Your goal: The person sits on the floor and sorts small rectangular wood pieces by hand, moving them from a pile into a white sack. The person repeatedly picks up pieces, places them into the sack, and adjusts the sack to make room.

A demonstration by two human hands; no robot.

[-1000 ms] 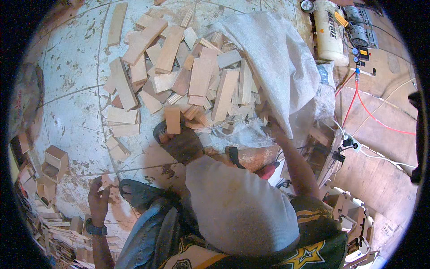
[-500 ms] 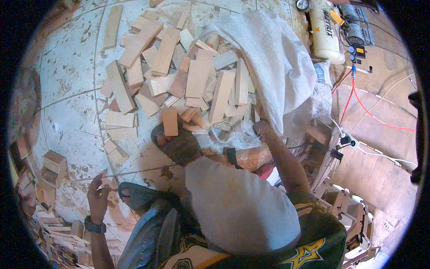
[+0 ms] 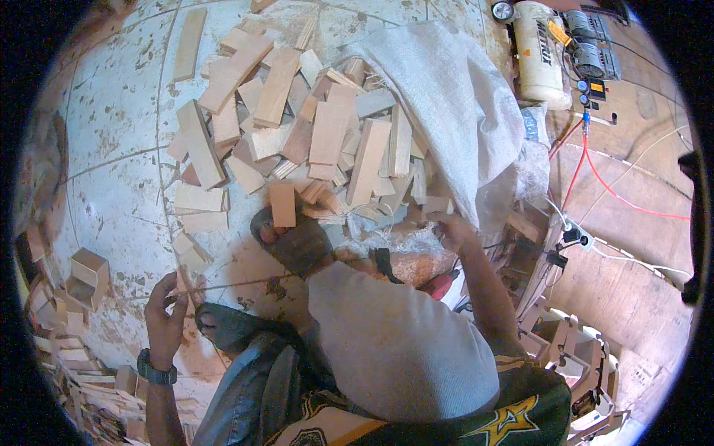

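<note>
My right hand (image 3: 452,232) is closed at the lower edge of a white woven sack (image 3: 465,111), its fingertips partly hidden against the fabric. The sack lies over the right side of a heap of pale wooden blocks (image 3: 335,134), with several blocks showing at its mouth. On the left, my left hand (image 3: 165,312), with a dark watch on the wrist, hovers low over the tiled floor. Its fingers are curved with thumb and forefinger apart, and nothing clear shows between them. A single wooden block (image 3: 282,205) rests by my dark-shod foot (image 3: 294,241).
An air compressor (image 3: 539,59) stands at the far right, with a red hose (image 3: 606,182) running from it. A power strip (image 3: 584,239) and cables lie to the right. Open wooden boxes (image 3: 89,279) and stacked pieces line the left edge; more boxes (image 3: 573,357) sit lower right.
My right hand has shifted right and slightly nearer with the sack edge, and more blocks show at the sack's mouth. My left hand has risen slightly in view.
</note>
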